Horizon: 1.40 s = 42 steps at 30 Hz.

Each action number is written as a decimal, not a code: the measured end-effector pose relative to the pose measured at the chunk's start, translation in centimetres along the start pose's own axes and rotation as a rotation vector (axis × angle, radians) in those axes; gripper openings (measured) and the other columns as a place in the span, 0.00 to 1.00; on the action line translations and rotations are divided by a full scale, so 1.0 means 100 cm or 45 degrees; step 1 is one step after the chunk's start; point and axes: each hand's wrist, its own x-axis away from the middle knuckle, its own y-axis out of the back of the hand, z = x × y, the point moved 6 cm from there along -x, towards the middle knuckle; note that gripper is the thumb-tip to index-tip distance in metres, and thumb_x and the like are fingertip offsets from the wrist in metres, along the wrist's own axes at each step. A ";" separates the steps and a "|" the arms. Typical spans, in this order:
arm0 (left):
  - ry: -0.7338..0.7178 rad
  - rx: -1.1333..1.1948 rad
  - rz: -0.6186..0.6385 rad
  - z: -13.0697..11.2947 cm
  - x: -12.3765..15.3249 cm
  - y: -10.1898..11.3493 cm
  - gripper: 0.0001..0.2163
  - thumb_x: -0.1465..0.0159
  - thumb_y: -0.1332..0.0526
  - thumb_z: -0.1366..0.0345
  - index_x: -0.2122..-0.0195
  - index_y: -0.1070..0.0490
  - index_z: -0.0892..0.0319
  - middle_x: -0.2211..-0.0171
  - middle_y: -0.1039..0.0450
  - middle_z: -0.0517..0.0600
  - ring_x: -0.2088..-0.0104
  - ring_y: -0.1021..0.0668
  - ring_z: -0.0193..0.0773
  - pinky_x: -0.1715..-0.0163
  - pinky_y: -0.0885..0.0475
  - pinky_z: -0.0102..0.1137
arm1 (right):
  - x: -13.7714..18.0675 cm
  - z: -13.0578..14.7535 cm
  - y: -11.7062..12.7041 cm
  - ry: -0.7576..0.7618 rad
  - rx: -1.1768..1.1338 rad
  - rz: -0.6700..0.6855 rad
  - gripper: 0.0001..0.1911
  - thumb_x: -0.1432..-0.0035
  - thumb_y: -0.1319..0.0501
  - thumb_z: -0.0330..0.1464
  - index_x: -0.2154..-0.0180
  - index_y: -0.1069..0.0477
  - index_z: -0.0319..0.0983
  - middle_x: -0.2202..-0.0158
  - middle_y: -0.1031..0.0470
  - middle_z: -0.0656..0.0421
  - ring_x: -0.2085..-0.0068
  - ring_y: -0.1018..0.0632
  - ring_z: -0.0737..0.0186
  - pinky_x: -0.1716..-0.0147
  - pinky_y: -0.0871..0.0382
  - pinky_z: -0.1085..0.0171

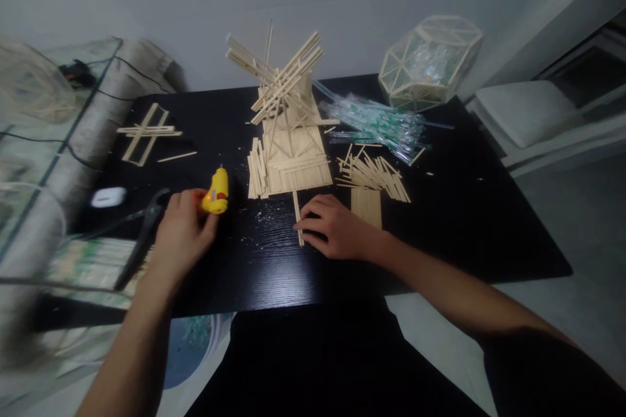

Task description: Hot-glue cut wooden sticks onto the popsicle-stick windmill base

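Observation:
Fingers of my left hand [182, 229] are closed round a yellow hot glue gun [217, 190], held over the left part of the black table. My right hand [335, 227] pinches a pair of thin wooden sticks [296, 204] lying side by side on the tabletop, pointing toward me. Their far end meets the front edge of a windmill model [298, 177] made of wooden sticks. Crossed blades [286, 78] of the same sticks rise at the model's back. Beside my right wrist lies a flat panel of sticks [366, 206].
Loose sticks [376, 176] and clear plastic packets [379, 124] lie on the right, before a faceted stick frame [430, 62]. To the left are a stick cross frame [148, 133], a white case [108, 197], pliers [147, 225] and stick packs [92, 260]. A bucket [193, 352] stands below.

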 end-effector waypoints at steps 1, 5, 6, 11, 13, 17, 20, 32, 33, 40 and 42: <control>0.008 0.078 -0.005 -0.005 0.002 0.003 0.15 0.31 0.42 0.54 0.48 0.30 0.56 0.57 0.24 0.56 0.58 0.20 0.51 0.58 0.25 0.41 | 0.000 0.000 0.000 -0.002 0.005 0.007 0.10 0.30 0.38 0.30 0.52 0.19 0.40 0.53 0.22 0.52 0.50 0.26 0.52 0.44 0.34 0.51; 0.038 0.400 0.139 -0.032 0.011 -0.001 0.18 0.30 0.41 0.45 0.55 0.27 0.56 0.66 0.22 0.50 0.70 0.22 0.42 0.69 0.28 0.34 | 0.000 0.000 -0.001 -0.010 0.015 0.013 0.10 0.31 0.38 0.30 0.52 0.19 0.39 0.52 0.21 0.52 0.50 0.26 0.51 0.44 0.35 0.51; 0.029 0.460 0.177 -0.038 0.013 -0.004 0.18 0.30 0.40 0.44 0.57 0.26 0.56 0.67 0.22 0.49 0.71 0.23 0.42 0.71 0.29 0.34 | 0.000 0.000 -0.001 -0.009 0.016 0.009 0.10 0.31 0.39 0.30 0.52 0.19 0.39 0.52 0.21 0.51 0.50 0.26 0.51 0.44 0.35 0.51; -0.051 0.589 0.282 -0.061 0.015 -0.019 0.18 0.29 0.40 0.45 0.60 0.25 0.57 0.65 0.21 0.50 0.67 0.20 0.42 0.69 0.28 0.34 | 0.000 0.001 0.000 0.008 0.027 -0.015 0.10 0.30 0.38 0.31 0.53 0.19 0.37 0.53 0.21 0.51 0.50 0.26 0.52 0.45 0.35 0.52; -0.060 0.585 0.291 -0.062 0.014 -0.021 0.18 0.29 0.40 0.45 0.60 0.24 0.57 0.65 0.21 0.51 0.68 0.20 0.42 0.68 0.28 0.34 | 0.000 0.001 0.000 0.003 0.033 -0.009 0.10 0.30 0.38 0.31 0.53 0.19 0.37 0.52 0.21 0.51 0.50 0.26 0.52 0.45 0.36 0.53; -0.068 0.545 0.305 -0.062 0.013 -0.023 0.18 0.30 0.39 0.45 0.61 0.23 0.56 0.65 0.19 0.51 0.68 0.19 0.43 0.69 0.28 0.35 | -0.002 0.001 -0.001 -0.015 0.034 0.020 0.10 0.30 0.39 0.31 0.53 0.19 0.38 0.52 0.21 0.52 0.50 0.26 0.52 0.45 0.36 0.53; -0.070 0.535 0.303 -0.064 0.013 -0.022 0.19 0.31 0.39 0.44 0.63 0.23 0.55 0.69 0.20 0.49 0.72 0.21 0.42 0.71 0.29 0.34 | -0.002 0.001 -0.001 -0.017 0.031 0.020 0.10 0.30 0.38 0.31 0.53 0.19 0.38 0.52 0.21 0.52 0.50 0.26 0.52 0.45 0.37 0.53; -0.132 0.482 0.290 -0.068 0.011 -0.023 0.21 0.31 0.41 0.43 0.68 0.24 0.55 0.73 0.23 0.48 0.75 0.22 0.40 0.73 0.31 0.33 | -0.002 0.001 -0.001 -0.032 0.008 0.027 0.10 0.30 0.38 0.31 0.52 0.19 0.38 0.52 0.21 0.52 0.49 0.26 0.52 0.45 0.36 0.52; -0.134 0.480 0.288 -0.069 0.011 -0.023 0.21 0.31 0.41 0.43 0.68 0.24 0.55 0.73 0.23 0.48 0.75 0.22 0.40 0.73 0.31 0.33 | -0.002 0.001 -0.001 -0.030 0.005 0.025 0.10 0.30 0.38 0.31 0.52 0.19 0.37 0.52 0.21 0.51 0.49 0.26 0.52 0.45 0.36 0.52; -0.107 0.469 0.265 -0.071 0.011 -0.022 0.21 0.31 0.41 0.43 0.70 0.26 0.55 0.76 0.26 0.47 0.78 0.25 0.39 0.75 0.32 0.32 | -0.002 0.000 -0.001 -0.033 -0.003 0.023 0.10 0.30 0.37 0.30 0.52 0.19 0.39 0.52 0.21 0.52 0.49 0.26 0.52 0.45 0.36 0.51; -0.107 0.466 0.257 -0.071 0.010 -0.023 0.20 0.31 0.41 0.44 0.70 0.26 0.55 0.77 0.26 0.47 0.78 0.26 0.38 0.76 0.33 0.32 | -0.002 0.000 -0.001 -0.027 -0.003 0.010 0.09 0.30 0.37 0.31 0.53 0.19 0.39 0.52 0.21 0.52 0.49 0.26 0.51 0.45 0.35 0.51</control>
